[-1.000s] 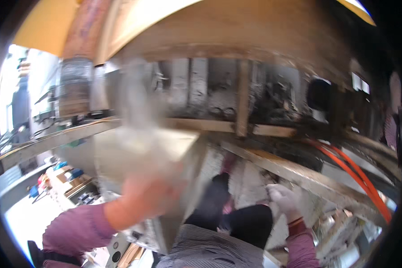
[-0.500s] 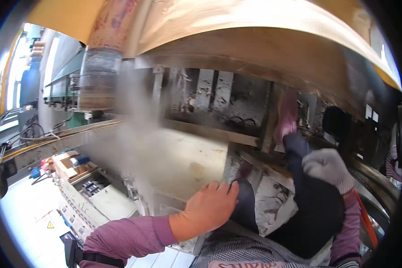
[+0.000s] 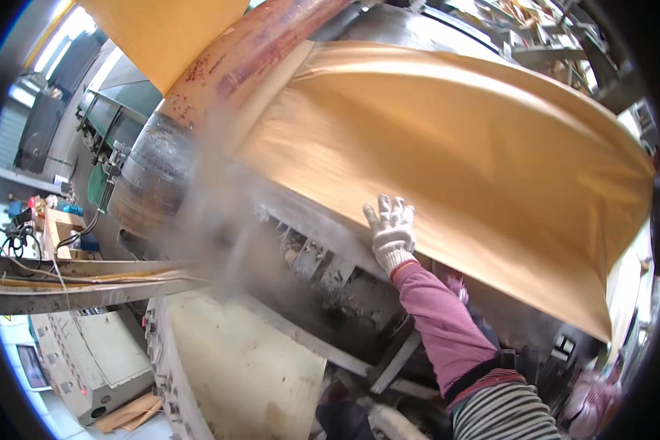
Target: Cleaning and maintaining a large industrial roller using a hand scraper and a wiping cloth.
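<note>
One gloved hand point(image 3: 391, 233) is in view, raised up and away from the person at the end of a pink-sleeved arm point(image 3: 447, 334). It wears a white knit glove and its fingers point(image 3: 389, 209) are spread wide, pressed flat against the lower edge of a broad tan sheet point(image 3: 455, 154); it grips nothing. From the picture alone it is hard to tell whether this is the person's left or right hand, since the arm comes in from the lower right beside a striped garment point(image 3: 506, 414). No other hand can be made out.

The tan sheet curves across the upper right of the scene, bowed like a large sail, with its near edge running from the centre down to the far right. To its left lies a big rust-coloured roller point(image 3: 198, 110), its dark metal end nearer the left. Under the sheet's edge sits a grimy grey machine frame point(image 3: 323, 264), blurred by a haze of dust or motion. Below, near the centre, a pale flat panel point(image 3: 235, 359) slopes down toward the near side. At the left edge a metal rail point(image 3: 73, 282) runs across, with a small wooden box point(image 3: 62, 227) and dark cables point(image 3: 18, 238) behind it.
</note>
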Action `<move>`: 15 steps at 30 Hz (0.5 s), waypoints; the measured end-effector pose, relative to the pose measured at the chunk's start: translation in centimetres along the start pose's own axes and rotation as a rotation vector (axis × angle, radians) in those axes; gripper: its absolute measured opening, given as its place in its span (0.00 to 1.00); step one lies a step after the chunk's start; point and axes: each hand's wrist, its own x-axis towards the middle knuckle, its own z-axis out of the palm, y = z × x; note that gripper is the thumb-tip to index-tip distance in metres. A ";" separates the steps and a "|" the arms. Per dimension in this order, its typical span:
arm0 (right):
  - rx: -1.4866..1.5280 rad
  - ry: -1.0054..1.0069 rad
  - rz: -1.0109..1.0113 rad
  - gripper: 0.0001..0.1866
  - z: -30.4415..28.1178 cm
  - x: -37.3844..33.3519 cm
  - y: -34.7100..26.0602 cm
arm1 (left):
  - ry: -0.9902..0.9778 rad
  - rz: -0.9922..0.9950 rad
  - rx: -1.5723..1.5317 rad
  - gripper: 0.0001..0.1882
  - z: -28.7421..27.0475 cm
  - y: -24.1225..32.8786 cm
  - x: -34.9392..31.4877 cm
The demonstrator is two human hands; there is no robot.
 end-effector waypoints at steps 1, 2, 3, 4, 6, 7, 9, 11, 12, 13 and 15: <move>-0.151 0.006 0.036 0.34 0.6 1.6 1.7 | 0.030 -0.002 -0.009 0.25 0.0 -0.1 0.0; -0.157 -0.006 0.059 0.33 0.5 2.8 2.2 | -0.019 -0.019 0.017 0.24 0.1 0.0 -0.4; -0.166 -0.018 0.085 0.32 0.2 4.0 3.0 | -0.068 -0.033 0.041 0.24 0.2 0.3 -0.7; -0.058 -0.058 0.067 0.32 0.3 5.8 4.3 | -0.046 -0.041 0.032 0.24 0.0 0.6 -0.5; 0.191 -0.124 0.145 0.31 -0.8 9.3 7.2 | -0.039 -0.183 0.016 0.23 -0.2 1.2 0.0; 0.144 0.032 0.139 0.27 0.1 11.3 9.2 | -0.023 -0.186 0.009 0.23 0.1 1.4 0.5; 0.348 -0.095 0.163 0.25 -5.8 14.4 10.7 | -0.003 -0.423 -0.047 0.18 0.1 2.8 0.0; 0.336 -0.050 0.102 0.27 -9.1 15.7 13.2 | -0.010 -0.432 -0.035 0.17 -0.3 3.0 0.4; 0.435 -0.127 -0.012 0.31 -10.0 16.4 13.6 | -0.030 -0.458 -0.014 0.17 -0.5 3.2 0.6; 0.532 -0.206 -0.129 0.35 -11.0 16.7 13.9 | -0.050 -0.485 0.008 0.16 -0.7 3.4 0.8; 0.541 -0.283 -0.374 0.41 -13.5 14.9 14.0 | -0.085 -0.550 0.044 0.16 -0.7 3.4 1.2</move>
